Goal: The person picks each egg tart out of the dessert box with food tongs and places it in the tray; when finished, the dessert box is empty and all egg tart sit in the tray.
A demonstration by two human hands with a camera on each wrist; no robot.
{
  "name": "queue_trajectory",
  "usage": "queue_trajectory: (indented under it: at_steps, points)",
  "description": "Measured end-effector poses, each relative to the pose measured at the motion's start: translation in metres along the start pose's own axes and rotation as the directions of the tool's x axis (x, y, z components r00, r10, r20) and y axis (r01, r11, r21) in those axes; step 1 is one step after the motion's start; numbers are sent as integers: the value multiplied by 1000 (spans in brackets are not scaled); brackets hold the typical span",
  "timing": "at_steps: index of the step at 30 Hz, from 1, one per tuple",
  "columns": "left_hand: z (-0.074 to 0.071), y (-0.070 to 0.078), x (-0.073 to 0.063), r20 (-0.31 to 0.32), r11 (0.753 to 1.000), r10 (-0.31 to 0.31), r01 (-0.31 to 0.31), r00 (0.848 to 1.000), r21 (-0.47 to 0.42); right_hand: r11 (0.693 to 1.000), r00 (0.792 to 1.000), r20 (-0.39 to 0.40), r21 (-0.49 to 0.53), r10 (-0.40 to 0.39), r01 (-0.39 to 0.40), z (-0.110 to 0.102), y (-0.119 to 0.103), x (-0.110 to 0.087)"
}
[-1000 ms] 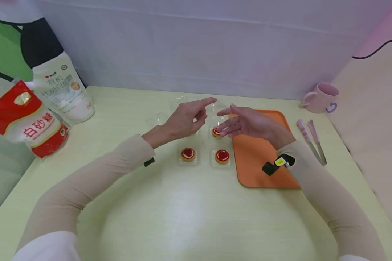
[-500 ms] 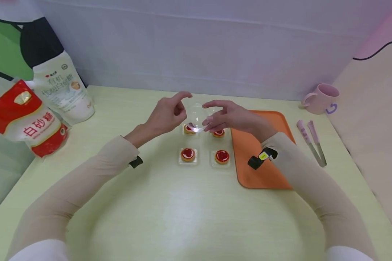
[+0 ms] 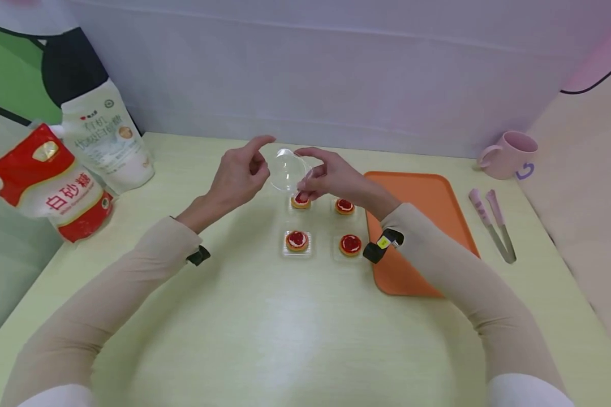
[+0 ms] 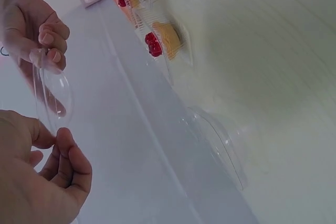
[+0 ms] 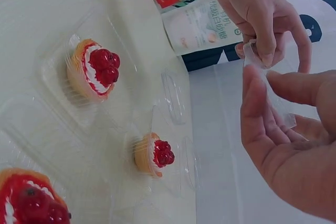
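A clear plastic dome lid is held up between both hands, above the table behind the back left tart. My left hand pinches its left edge between thumb and fingers, seen closely in the left wrist view. From the other side my right hand grips the lid's right edge. Below are several small red-topped tarts, each in a clear plastic base: a back left tart partly behind the right hand, a back right tart, a front left tart and a front right tart.
An orange tray lies right of the tarts, partly under the right forearm. Farther right are pink-handled utensils and a pink mug. A red sugar bag and white bag stand left. Another clear lid rests on the table.
A second ago the right hand's fingers were spread over the back right tart. Since then the lid has come up between the hands, and both hands have moved left with it.
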State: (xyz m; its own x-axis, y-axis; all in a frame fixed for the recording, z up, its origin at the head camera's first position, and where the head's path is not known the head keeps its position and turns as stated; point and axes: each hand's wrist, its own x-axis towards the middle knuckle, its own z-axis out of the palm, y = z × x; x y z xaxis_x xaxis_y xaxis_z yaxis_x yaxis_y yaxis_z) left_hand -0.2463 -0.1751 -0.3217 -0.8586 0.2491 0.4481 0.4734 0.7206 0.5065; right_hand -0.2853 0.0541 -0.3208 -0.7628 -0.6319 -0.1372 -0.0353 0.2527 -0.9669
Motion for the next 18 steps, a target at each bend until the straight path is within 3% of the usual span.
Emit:
queue_trajectory:
  at_steps: [3, 5, 11, 14, 18]
  points:
    - [-7, -3, -4, 87, 999, -46, 47, 995, -10, 999, 999, -28, -38, -31, 30, 2, 1, 4]
    - [-12, -6, -6, 159, 995, -95, 100, 983, -26, 996, 998, -44, -69, -52, 49, 5, 2, 7]
    - [-26, -21, -16, 328, 960, -227, 268, 917, -86, 980, 997, -24, -187, -70, 64, 19, 6, 21]
    - [-30, -29, -23, 372, 942, -269, 323, 889, -91, 971, 999, 13, -236, -36, 38, 28, 8, 29]
    - [-32, -39, -32, 430, 907, -340, 413, 836, -86, 940, 997, 78, -340, 3, 24, 38, 8, 36]
